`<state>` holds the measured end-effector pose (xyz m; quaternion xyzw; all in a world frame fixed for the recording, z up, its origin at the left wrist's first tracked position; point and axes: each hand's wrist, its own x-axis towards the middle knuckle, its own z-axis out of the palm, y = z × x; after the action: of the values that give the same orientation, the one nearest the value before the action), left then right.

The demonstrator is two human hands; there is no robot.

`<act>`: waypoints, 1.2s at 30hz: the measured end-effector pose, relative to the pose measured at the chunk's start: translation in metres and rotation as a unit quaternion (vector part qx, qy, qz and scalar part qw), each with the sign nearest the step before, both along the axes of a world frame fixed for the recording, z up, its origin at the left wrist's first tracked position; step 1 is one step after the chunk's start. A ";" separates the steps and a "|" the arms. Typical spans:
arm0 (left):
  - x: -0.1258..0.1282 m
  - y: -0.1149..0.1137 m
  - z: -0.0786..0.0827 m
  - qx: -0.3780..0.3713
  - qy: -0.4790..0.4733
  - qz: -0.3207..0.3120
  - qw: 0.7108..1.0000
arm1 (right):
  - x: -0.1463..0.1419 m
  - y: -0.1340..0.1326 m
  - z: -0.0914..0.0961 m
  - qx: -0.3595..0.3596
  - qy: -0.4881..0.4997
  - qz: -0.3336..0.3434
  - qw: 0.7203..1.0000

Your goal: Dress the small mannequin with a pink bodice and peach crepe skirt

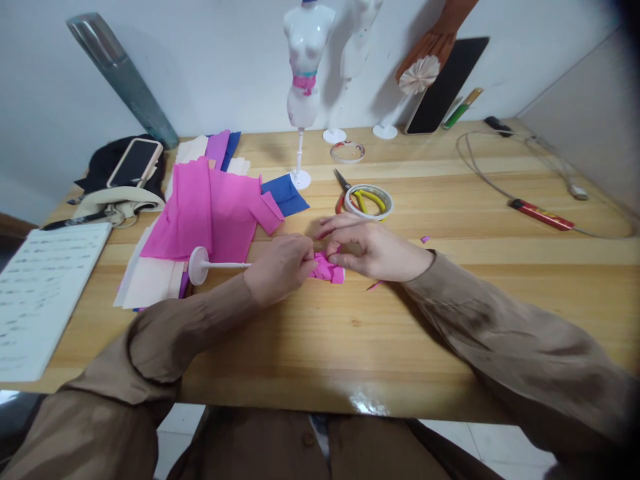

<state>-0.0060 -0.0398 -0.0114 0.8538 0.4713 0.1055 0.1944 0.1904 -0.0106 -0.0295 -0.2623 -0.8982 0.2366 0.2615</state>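
My left hand (280,268) is closed around a small white dress form lying on its side. Its round base and thin rod (199,266) stick out to the left, while most of its body is hidden in my fingers. Gathered pink crepe paper (327,270) wraps the end on the right. My right hand (369,248) pinches that paper between thumb and forefinger, close beside my left fingertips. Folded pink crepe paper sheets (233,207) lie beyond my left hand. Just past my right hand are a roll of clear tape (390,205) and pliers with red and yellow handles (341,183).
At the back stands a white dress form (304,47) with a pink waistband, near a tablet (447,87). A notebook (50,287) and phone (136,162) lie left. On the right are a red stick-like tool (543,215) with a cable and pink scraps (425,239).
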 end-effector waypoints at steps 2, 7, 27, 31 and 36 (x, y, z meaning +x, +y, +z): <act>0.000 0.000 -0.002 0.010 -0.007 0.003 1.000 | -0.001 -0.001 0.000 -0.005 0.001 0.000 1.000; 0.001 0.001 -0.007 0.025 -0.031 0.027 0.999 | -0.004 -0.003 0.001 -0.020 0.005 -0.018 1.000; 0.002 -0.001 -0.014 0.112 -0.006 0.020 0.994 | -0.010 -0.007 -0.006 -0.044 0.044 -0.077 0.995; 0.003 -0.001 -0.015 0.100 -0.009 0.026 0.995 | -0.011 -0.007 -0.003 -0.055 0.044 -0.074 0.995; 0.002 -0.001 -0.015 0.088 -0.029 0.038 0.995 | 0.000 -0.002 0.010 -0.101 0.113 -0.146 0.978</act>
<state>-0.0040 -0.0410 -0.0263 0.8458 0.4860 0.1789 0.1281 0.1907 -0.0124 -0.0194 -0.3872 -0.7864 0.3134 0.3655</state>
